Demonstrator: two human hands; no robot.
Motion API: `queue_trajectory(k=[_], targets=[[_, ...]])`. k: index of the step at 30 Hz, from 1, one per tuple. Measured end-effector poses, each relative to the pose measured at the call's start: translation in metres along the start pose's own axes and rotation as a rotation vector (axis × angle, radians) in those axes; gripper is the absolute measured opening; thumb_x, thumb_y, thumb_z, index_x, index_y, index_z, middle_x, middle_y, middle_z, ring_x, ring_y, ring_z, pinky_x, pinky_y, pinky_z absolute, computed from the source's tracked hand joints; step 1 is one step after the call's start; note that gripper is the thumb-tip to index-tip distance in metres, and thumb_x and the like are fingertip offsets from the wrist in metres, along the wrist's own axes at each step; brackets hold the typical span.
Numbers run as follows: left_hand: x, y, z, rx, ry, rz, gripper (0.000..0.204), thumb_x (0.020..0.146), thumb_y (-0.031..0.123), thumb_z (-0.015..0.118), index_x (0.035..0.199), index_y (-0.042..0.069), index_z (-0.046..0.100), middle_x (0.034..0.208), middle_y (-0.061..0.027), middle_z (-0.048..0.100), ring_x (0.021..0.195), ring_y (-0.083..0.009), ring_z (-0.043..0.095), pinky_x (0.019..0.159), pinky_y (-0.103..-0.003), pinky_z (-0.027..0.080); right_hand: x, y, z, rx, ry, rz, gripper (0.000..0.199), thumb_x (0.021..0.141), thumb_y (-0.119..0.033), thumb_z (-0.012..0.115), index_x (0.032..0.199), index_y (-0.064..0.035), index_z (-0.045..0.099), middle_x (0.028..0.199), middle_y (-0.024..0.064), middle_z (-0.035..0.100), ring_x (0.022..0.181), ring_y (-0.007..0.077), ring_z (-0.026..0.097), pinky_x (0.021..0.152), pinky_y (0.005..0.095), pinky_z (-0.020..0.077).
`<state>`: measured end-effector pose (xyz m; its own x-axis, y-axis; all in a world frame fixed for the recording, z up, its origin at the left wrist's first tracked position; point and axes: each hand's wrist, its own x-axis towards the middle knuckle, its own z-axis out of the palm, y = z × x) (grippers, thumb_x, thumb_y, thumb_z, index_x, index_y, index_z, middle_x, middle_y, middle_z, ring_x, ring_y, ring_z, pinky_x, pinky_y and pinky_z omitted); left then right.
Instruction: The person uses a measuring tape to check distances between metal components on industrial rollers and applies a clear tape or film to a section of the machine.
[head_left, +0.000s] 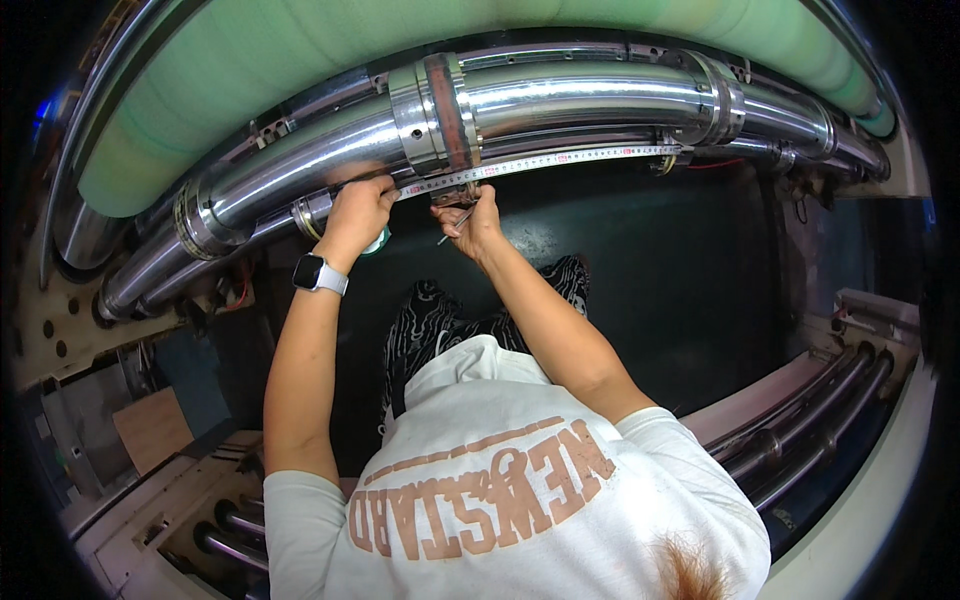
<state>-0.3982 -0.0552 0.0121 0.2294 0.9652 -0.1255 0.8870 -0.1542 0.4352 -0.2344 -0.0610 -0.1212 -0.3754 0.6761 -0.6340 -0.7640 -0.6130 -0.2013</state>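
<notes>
Near the shaft (590, 100), the left hand (360, 215) holds a case (378, 242) trailing tape (560, 160).

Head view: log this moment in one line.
left hand: holds long white measuring tape | right hand: holds slim silver metal piece, near tape | tape: extends rightward alongside shiny cylindrical steel shaft
</notes>
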Motion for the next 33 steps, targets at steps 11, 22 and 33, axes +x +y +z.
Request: queue_trajectory(k=[11, 22, 33], targets=[[0.0005, -0.0048, 0.0029, -0.027, 0.007, 0.027, 0.015, 0.081, 0.016, 0.055, 0.081, 0.003, 0.060, 0.076, -0.0211, 0.058, 0.077, -0.0400, 0.056, 0.067, -0.045, 0.044, 0.0021, -0.0001, -0.0024, 0.005, -0.011, 0.012, 0.058, 0.079, -0.047, 0.028, 0.090, 0.0073, 0.046, 0.079, 0.0273, 0.054, 0.045, 0.0175, 0.039, 0.035, 0.0253, 0.0256], [-0.0001, -0.0039, 0.0033, -0.011, 0.020, 0.013, 0.015, 0.081, 0.017, 0.055, 0.084, 0.003, 0.061, 0.078, -0.0219, 0.059, 0.078, -0.0402, 0.056, 0.068, -0.046, 0.044, -0.0024, -0.0014, 0.0008, -0.015, -0.003, 0.013, 0.064, 0.082, -0.051, 0.024, 0.092, 0.0076, 0.047, 0.078, 0.0252, 0.056, 0.046, 0.0177, 0.042, 0.035, 0.0247, 0.0262], [-0.0003, -0.0041, 0.0030, -0.010, 0.020, 0.013, 0.015, 0.081, 0.016, 0.055, 0.085, 0.003, 0.062, 0.078, -0.0218, 0.059, 0.078, -0.0399, 0.056, 0.068, -0.046, 0.045, -0.0010, 0.0002, -0.0001, -0.018, -0.005, -0.005, 0.064, 0.083, -0.053, 0.025, 0.090, 0.0062, 0.049, 0.077, 0.0252, 0.056, 0.045, 0.0175, 0.043, 0.034, 0.0246, 0.0262]])
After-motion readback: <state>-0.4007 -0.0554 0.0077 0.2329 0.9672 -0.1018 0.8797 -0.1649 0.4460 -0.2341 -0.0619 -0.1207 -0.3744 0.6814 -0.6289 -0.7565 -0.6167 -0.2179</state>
